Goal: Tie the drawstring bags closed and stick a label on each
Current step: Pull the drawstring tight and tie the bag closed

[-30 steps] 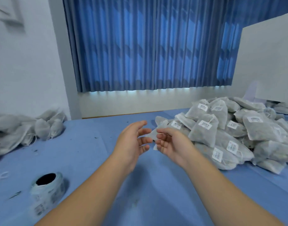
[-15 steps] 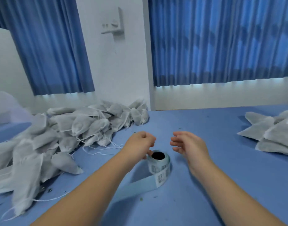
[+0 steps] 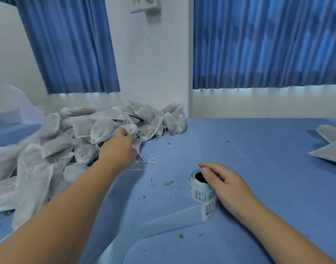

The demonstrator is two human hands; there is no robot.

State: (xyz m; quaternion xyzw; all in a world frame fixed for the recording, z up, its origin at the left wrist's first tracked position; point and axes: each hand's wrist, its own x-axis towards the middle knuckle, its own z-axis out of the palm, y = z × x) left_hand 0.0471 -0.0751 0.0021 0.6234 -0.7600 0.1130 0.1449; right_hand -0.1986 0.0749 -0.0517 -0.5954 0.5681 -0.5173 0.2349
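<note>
A heap of white unlabelled drawstring bags (image 3: 54,141) lies on the left of the blue table (image 3: 249,149), loose strings trailing from it. My left hand (image 3: 120,147) reaches into the heap's right side and its fingers grip the gathered top of one bag (image 3: 132,129). A roll of barcode labels (image 3: 199,191) stands upright near the middle. My right hand (image 3: 228,182) holds the roll from the right, thumb lying across its top. A pale blue backing strip (image 3: 163,223) trails from the roll toward me.
Corners of other white bags (image 3: 327,149) show at the right edge. Small green crumbs (image 3: 168,182) dot the cloth. A white wall and blue curtains (image 3: 268,44) stand close behind the table's far edge.
My view swung left from the labelled pile to the unlabelled heap. My left hand left the label roll and reached into the heap, taking a bag. My right hand settled on the roll.
</note>
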